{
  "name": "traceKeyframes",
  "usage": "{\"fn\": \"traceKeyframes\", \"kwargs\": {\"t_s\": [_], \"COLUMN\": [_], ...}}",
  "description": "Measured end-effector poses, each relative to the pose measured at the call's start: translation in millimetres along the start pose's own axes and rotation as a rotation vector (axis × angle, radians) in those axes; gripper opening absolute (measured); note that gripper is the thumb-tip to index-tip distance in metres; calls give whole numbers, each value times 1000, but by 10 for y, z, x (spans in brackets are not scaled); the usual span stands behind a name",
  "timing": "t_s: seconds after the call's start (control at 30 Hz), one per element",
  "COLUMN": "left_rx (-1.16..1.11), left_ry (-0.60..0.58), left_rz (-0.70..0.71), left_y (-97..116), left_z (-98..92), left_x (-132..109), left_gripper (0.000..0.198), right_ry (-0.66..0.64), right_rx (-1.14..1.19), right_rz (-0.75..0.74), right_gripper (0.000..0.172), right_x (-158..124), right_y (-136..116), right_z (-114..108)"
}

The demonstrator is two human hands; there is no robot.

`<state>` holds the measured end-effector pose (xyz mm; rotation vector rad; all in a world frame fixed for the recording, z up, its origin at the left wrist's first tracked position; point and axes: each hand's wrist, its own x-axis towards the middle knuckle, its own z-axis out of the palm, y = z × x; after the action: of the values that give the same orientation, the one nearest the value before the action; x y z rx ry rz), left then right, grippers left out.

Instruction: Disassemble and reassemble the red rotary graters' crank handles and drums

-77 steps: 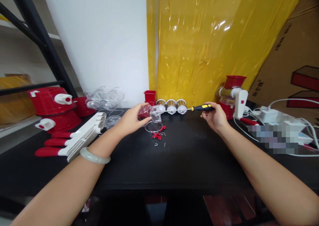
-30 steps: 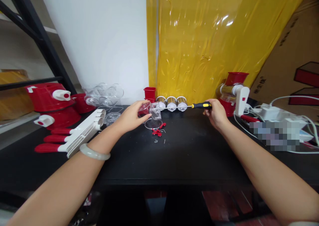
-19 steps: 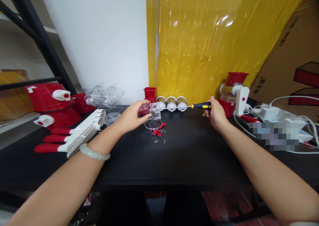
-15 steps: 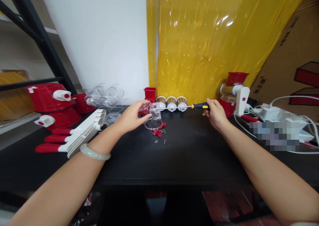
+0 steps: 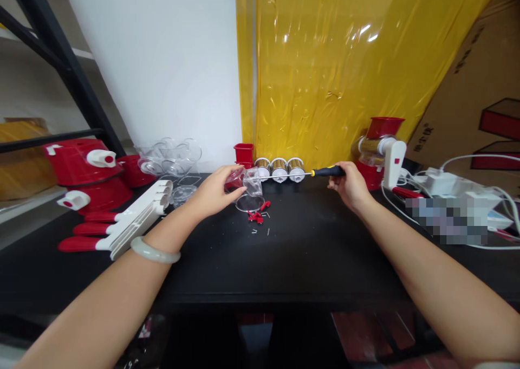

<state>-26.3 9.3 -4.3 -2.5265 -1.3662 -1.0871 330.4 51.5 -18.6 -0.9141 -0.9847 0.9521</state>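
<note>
My left hand is closed around a clear plastic housing with a red part showing inside it, held just above the black table. In my right hand is a screwdriver with a black and yellow handle. Its shaft lies level and points left, the tip reaching the housing's right side; whether it sits in a screw cannot be made out. Small red plastic pieces and a few tiny metal bits lie below the housing.
Behind the housing stand three metal grater drums and a red hopper. At left are red bases, clear housings and white crank handles. An assembled rotary grater and white cables with adapters occupy the right.
The screwdriver handle appears slightly turned in my right hand, and the fingers have shifted a little on it. My left hand and the housing have stayed nearly still.
</note>
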Motion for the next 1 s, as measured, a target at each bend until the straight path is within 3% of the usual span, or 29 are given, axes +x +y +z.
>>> {"fn": "traceKeyframes", "kwargs": {"t_s": [0.17, 0.3, 0.43, 0.63, 0.87, 1.0], "left_rx": [-2, 0, 8, 12, 1, -7], "left_ry": [0, 1, -4, -8, -8, 0], "left_rz": [1, 8, -8, -30, -10, 4], "left_y": [2, -4, 1, 9, 8, 13], "left_z": [0, 1, -2, -3, -2, -4], "left_x": [-1, -2, -4, -11, -4, 1], "left_gripper": [53, 53, 54, 55, 53, 54], "right_ry": [-14, -9, -52, -5, -17, -19], "right_rx": [-105, 6, 85, -93, 54, 57], "right_rz": [-77, -38, -6, -102, -18, 5], "right_gripper": [32, 23, 27, 45, 27, 29], "right_x": [13, 4, 15, 41, 9, 14], "right_y": [35, 6, 15, 78, 24, 26], "right_z": [-20, -10, -11, -44, -14, -9]}}
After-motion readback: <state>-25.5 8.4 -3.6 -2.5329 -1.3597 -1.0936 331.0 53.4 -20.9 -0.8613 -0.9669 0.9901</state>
